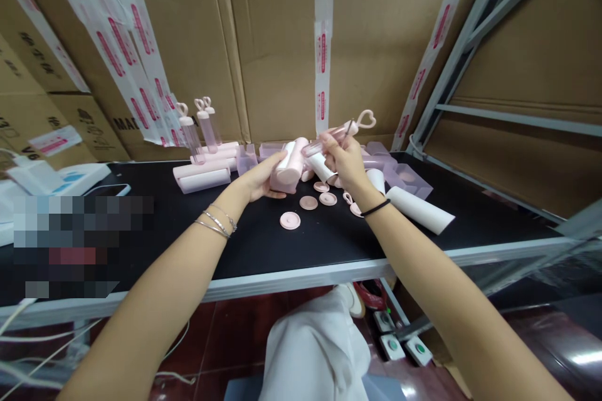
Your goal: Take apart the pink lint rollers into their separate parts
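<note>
My left hand [260, 179] grips a holder with pale pink and white cylinders [294, 161] side by side. In my right hand [348, 166] is a clear pink tube [336, 133] with a heart-shaped loop at its top, tilted, its lower end close to the holder; whether they touch I cannot tell. Several round pink discs [290, 220] lie on the black tabletop [254, 257] below my hands. To the left, clear tubes with loop tops [190, 138] stand upright by similar pink cylinder holders [202, 179]. A white cylinder [421, 209] lies right of my right wrist.
Translucent purple trays [408, 180] sit at the back right. A white power strip [84, 178] with cables is at the left. Cardboard [277, 44] walls the back, and a metal frame [470, 44] rises at the right. A blurred-out patch covers the left front.
</note>
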